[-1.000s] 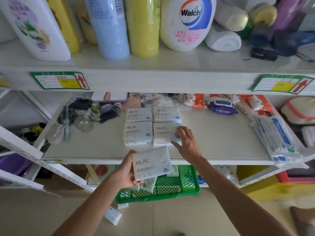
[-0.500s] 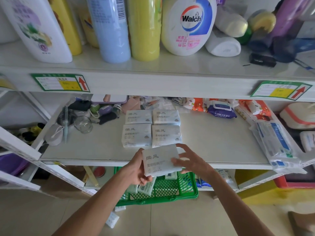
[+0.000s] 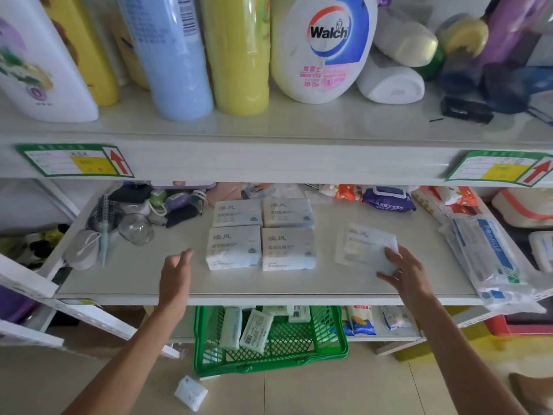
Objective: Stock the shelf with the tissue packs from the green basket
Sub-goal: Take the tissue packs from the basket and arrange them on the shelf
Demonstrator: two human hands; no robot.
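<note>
Several white tissue packs (image 3: pixel 260 233) lie in a two-by-two block on the middle shelf (image 3: pixel 269 284). To their right a blurred tissue pack (image 3: pixel 363 245) rests on the shelf under the fingers of my right hand (image 3: pixel 402 272), which holds its near right corner. My left hand (image 3: pixel 176 272) hovers open over the shelf's front, left of the block, holding nothing. On the floor below stands the green basket (image 3: pixel 335 347), partly under the shelf, with more packs (image 3: pixel 256 330) inside.
A hairbrush (image 3: pixel 104 223), a glass jar (image 3: pixel 136 229) and small items crowd the shelf's left end; wipes (image 3: pixel 387 199) and plastic-wrapped goods (image 3: pixel 490 256) fill the back and right. Tall bottles stand on the upper shelf. One small pack (image 3: pixel 191 393) lies on the floor.
The pack passed from my left hand to my right, which carried it right and set it on the shelf. My left hand let go and moved left.
</note>
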